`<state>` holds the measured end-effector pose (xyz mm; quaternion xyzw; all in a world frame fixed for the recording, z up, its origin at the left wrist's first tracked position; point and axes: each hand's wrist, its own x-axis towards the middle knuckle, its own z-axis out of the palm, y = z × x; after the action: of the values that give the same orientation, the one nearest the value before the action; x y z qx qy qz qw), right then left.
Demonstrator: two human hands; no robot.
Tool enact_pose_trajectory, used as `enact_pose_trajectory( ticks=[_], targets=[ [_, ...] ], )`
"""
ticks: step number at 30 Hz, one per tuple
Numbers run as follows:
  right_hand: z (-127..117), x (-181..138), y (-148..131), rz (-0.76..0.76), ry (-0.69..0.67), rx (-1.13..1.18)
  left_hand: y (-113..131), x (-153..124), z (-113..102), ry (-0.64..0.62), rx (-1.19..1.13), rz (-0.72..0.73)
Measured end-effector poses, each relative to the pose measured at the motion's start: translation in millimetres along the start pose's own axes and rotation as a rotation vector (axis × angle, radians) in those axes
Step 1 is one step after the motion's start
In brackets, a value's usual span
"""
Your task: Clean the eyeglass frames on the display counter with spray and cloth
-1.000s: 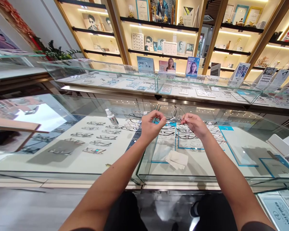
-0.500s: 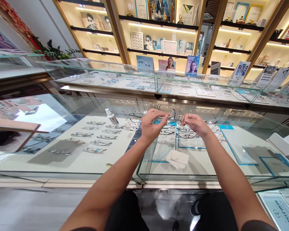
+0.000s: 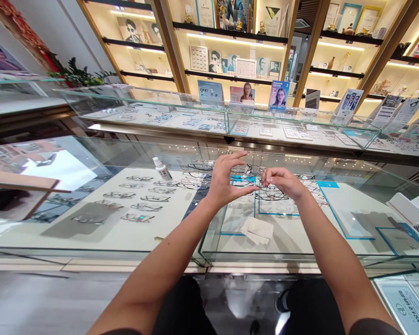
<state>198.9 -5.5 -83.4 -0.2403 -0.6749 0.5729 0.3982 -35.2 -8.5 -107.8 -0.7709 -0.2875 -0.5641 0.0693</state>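
My right hand (image 3: 283,182) pinches a thin-framed pair of eyeglasses (image 3: 254,170) above the glass counter. The thin rims blend with other frames behind them, so the outline is hard to follow. Just left of these glasses, my left hand (image 3: 226,180) is open, thumb stretched toward the right hand and fingers spread. Whether a fingertip touches the glasses, I cannot tell. Below both hands a folded pale cloth (image 3: 257,230) lies on the counter. To the left stands a white spray bottle (image 3: 162,169) with a printed label.
Rows of eyeglasses (image 3: 155,199) show in the glass counter (image 3: 125,242). An open white box (image 3: 407,207) sits at the right. Behind runs a second display case (image 3: 181,100) with poster cards, then lit shelves (image 3: 230,39).
My left hand has opened from a near pinch, its fingers rising and its thumb reaching right. The glasses have turned and sit slightly lower, still in my right hand.
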Motion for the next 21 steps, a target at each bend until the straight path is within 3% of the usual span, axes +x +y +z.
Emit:
enact_pose_trajectory(
  ticks=[21],
  targets=[
    [0.6, -1.0, -2.0, -0.004, -0.082, -0.044, -3.9, -3.2, -2.4, -0.05, 0.029, -0.047]
  ],
)
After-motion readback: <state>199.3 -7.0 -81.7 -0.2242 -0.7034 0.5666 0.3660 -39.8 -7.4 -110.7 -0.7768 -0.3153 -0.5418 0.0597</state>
